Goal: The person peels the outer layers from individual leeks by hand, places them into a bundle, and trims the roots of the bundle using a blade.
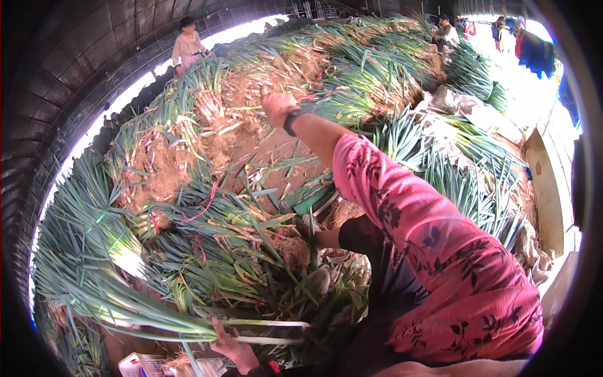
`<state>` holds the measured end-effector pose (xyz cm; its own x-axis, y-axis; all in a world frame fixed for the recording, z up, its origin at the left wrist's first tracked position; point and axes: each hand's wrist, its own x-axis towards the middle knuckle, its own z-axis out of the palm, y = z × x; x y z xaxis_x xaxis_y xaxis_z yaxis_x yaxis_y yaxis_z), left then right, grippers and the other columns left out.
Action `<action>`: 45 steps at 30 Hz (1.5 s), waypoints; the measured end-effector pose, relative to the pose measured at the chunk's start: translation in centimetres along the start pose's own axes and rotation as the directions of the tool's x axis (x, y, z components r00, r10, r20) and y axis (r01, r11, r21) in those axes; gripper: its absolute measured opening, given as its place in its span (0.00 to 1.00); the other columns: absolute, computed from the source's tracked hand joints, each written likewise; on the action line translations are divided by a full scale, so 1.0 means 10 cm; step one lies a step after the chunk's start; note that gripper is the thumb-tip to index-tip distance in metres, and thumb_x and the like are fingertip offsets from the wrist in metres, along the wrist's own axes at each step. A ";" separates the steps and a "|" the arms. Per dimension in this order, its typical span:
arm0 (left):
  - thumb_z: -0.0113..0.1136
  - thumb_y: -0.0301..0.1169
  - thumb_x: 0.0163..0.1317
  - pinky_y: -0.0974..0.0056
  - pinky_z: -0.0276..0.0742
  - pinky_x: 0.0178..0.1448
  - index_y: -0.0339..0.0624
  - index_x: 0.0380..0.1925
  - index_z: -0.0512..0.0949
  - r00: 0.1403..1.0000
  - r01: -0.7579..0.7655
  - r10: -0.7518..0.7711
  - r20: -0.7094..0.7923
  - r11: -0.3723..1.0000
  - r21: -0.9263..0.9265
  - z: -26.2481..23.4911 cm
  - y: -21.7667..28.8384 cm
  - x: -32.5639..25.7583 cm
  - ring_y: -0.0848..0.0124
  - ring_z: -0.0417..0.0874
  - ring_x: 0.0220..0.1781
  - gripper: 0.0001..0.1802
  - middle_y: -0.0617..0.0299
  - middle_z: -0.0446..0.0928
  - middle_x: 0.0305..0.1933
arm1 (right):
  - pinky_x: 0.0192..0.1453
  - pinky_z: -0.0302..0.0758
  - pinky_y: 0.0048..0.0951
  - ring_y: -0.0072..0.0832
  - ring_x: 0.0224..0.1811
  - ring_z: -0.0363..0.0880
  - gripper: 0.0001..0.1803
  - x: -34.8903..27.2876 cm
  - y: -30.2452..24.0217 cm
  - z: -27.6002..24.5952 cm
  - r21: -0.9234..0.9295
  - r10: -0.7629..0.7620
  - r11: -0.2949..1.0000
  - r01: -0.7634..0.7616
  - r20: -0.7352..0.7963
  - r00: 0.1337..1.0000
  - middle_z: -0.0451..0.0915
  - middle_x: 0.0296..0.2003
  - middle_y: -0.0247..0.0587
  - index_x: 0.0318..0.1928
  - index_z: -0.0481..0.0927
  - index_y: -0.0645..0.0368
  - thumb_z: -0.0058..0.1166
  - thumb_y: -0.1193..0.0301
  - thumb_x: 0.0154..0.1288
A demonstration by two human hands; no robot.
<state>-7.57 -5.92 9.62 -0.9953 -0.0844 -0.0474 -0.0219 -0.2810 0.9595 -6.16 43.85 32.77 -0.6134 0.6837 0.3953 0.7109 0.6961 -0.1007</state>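
Low in the view, my left hand (233,347) is closed around a few long green onions (176,328). Their white ends (270,340) stick out to the right and their green leaves fan to the left. My right arm, in a pink leaf-print sleeve, reaches forward across the middle. My right hand (281,108), with a dark band on the wrist, is held out above the heap of green onions with dry roots (245,88). One finger or thumb stands apart from the rest, and nothing shows in that hand.
Heaped green onions (207,251) surround me, some tied with red strings (202,207). A taped bundle (116,235) lies at left. A white crate (141,364) stands at the lower edge. Two people (188,47) are at the far side. Boards (545,188) line the right.
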 end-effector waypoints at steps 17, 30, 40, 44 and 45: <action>0.61 0.32 0.64 0.75 0.61 0.19 0.40 0.45 0.75 0.983 0.160 -0.169 0.072 0.980 0.118 -0.14 -0.21 0.03 0.80 0.70 0.20 0.12 0.62 0.78 0.30 | 0.49 0.78 0.44 0.49 0.49 0.81 0.28 0.03 1.64 -0.17 -0.072 0.304 0.947 -0.312 -0.108 0.947 0.81 0.45 0.57 0.64 0.58 0.68 0.43 0.77 0.63; 0.63 0.30 0.62 0.72 0.76 0.29 0.42 0.44 0.77 0.975 0.152 -0.163 0.151 0.985 0.077 -0.06 -0.43 -0.01 0.73 0.84 0.36 0.11 0.63 0.82 0.39 | 0.29 0.73 0.46 0.44 0.26 0.76 0.09 -1.54 -0.80 1.31 0.552 -0.554 0.754 0.357 0.240 0.797 0.77 0.25 0.51 0.34 0.77 0.64 0.47 0.72 0.58; 0.65 0.24 0.56 0.64 0.82 0.37 0.40 0.44 0.77 0.889 0.232 -0.243 0.389 0.970 0.077 -0.07 -0.58 0.01 0.71 0.81 0.37 0.15 0.63 0.77 0.41 | 0.33 0.70 0.47 0.49 0.29 0.76 0.22 -3.90 -1.64 1.89 0.914 -0.775 0.334 0.229 0.128 0.619 0.76 0.28 0.55 0.53 0.68 0.63 0.52 0.60 0.67; 0.66 0.25 0.56 0.65 0.78 0.37 0.41 0.43 0.77 0.888 0.235 -0.203 0.412 0.972 -0.028 0.08 -0.24 -0.26 0.71 0.79 0.34 0.14 0.64 0.76 0.38 | 0.31 0.70 0.53 0.60 0.30 0.75 0.19 -4.09 -1.53 1.95 0.900 -0.724 0.284 0.331 -0.025 0.689 0.75 0.25 0.56 0.50 0.68 0.63 0.48 0.61 0.69; 0.66 0.26 0.56 0.66 0.77 0.35 0.41 0.42 0.77 0.913 0.271 -0.254 0.319 0.963 -0.010 0.07 -0.18 -0.29 0.71 0.78 0.33 0.14 0.65 0.76 0.37 | 0.31 0.70 0.52 0.58 0.30 0.76 0.18 -4.11 -1.49 1.97 0.913 -0.736 0.318 0.257 0.066 0.674 0.75 0.25 0.57 0.49 0.68 0.63 0.48 0.61 0.69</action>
<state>-4.69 -4.46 8.25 -0.9335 0.2987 -0.1983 -0.2898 -0.3031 0.9078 1.67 9.65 0.04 -0.9593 -0.0372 0.2799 -0.2459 0.5973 -0.7634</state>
